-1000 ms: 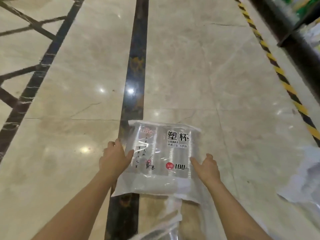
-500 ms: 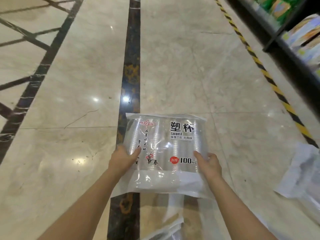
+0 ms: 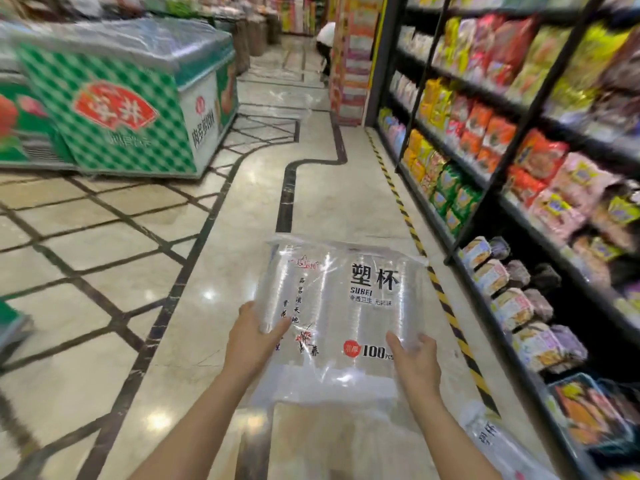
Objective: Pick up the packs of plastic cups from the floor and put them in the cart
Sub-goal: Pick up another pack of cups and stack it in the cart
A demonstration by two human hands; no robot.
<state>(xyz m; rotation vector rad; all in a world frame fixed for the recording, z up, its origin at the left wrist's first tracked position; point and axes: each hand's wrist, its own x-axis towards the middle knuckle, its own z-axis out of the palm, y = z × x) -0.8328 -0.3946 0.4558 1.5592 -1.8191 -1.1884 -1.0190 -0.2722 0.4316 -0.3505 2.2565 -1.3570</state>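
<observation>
A clear pack of plastic cups (image 3: 346,299) with black print and a red "100" dot is held up in front of me, off the floor. My left hand (image 3: 254,336) grips its left edge, thumb on the front. My right hand (image 3: 414,362) grips its lower right edge, thumb on the front as well. Another pack of plastic cups (image 3: 491,441) lies on the floor at the lower right, partly cut off by my right arm. No cart is in view.
Black shelves of snack bags (image 3: 502,133) line the right side behind a yellow-black floor stripe (image 3: 446,306). A green checkered chest freezer (image 3: 121,98) stands at the left back. A person (image 3: 325,46) bends far down the aisle. Marble floor lies ahead.
Both hands have lifted the pack higher off the floor. My head has tilted up, so the aisle, shelves and freezer now show instead of only the floor.
</observation>
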